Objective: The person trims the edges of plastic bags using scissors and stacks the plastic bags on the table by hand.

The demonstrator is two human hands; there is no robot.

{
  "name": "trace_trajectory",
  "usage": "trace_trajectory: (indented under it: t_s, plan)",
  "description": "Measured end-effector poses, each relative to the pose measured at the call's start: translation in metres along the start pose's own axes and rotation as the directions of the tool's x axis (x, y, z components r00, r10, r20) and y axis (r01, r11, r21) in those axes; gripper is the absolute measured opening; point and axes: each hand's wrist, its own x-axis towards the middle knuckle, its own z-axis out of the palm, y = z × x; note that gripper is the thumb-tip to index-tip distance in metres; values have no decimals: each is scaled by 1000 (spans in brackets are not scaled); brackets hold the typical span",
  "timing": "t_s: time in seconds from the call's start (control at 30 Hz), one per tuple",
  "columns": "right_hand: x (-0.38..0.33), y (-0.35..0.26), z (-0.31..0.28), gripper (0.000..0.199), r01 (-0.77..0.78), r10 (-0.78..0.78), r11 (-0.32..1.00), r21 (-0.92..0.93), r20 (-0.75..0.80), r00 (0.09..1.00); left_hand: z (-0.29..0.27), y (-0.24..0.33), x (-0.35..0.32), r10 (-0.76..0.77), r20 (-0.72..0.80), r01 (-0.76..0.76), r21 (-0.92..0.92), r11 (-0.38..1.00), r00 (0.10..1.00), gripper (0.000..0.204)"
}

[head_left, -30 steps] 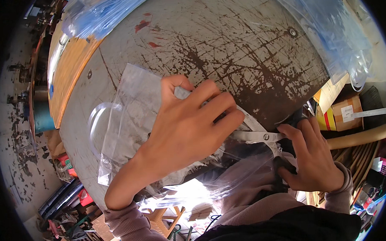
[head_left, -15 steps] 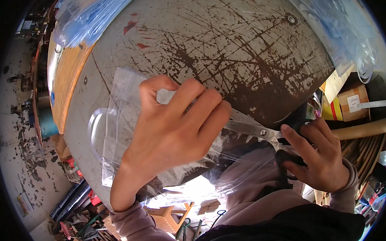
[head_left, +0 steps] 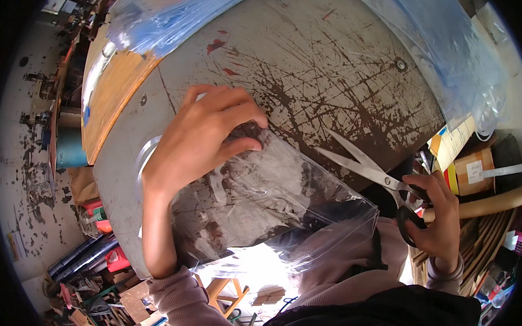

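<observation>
A clear plastic bag (head_left: 262, 192) lies over the near edge of the worn table, its lower part hanging toward my lap. My left hand (head_left: 204, 130) rests on its upper side, fingers curled and thumb gripping the bag's edge. A pale looped plastic handle (head_left: 146, 156) shows beside the left wrist, partly hidden by it. In my right hand (head_left: 437, 213) is a pair of scissors (head_left: 381, 178) with black handles, fingers through the loops. The blades are spread and point up and left, apart from the bag.
The tabletop (head_left: 303, 62) is scratched, with peeling grey paint. Bluish plastic sheets are piled at the far left (head_left: 167, 21) and far right (head_left: 425, 45). A cardboard box (head_left: 477, 168) and a long tan tube (head_left: 478, 207) stand at right. Wood scraps (head_left: 104, 309) lie at lower left.
The scissors have moved away from the bag beside my left hand, toward the right, and their blades have spread. My left hand has turned, with its thumb now showing on the bag's edge.
</observation>
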Motion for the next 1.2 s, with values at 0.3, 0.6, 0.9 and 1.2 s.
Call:
trace_trajectory:
  t_s: [0.3, 0.6, 0.9, 1.2]
  plan:
    - [-14, 19, -7, 52, -237, 291, 925, 298, -149, 945, -44, 0, -29, -67, -46, 69, 42, 997, 997, 16]
    - [-14, 26, -3, 53, -184, 232, 807, 561, -15, 973, -225, 11, -203, -241, -622, 667, 682, 300, 745, 24]
    - [-10, 14, 44, 57, -237, -218, 506, 830, 389, 895, -119, 153, -128, -504, -269, 547, 113, 830, 821, 27]
    - [-5, -14, 53, 58, -187, -139, 284, 940, 234, 962, -85, 110, 0, -108, 663, 634, -638, 437, 741, 31]
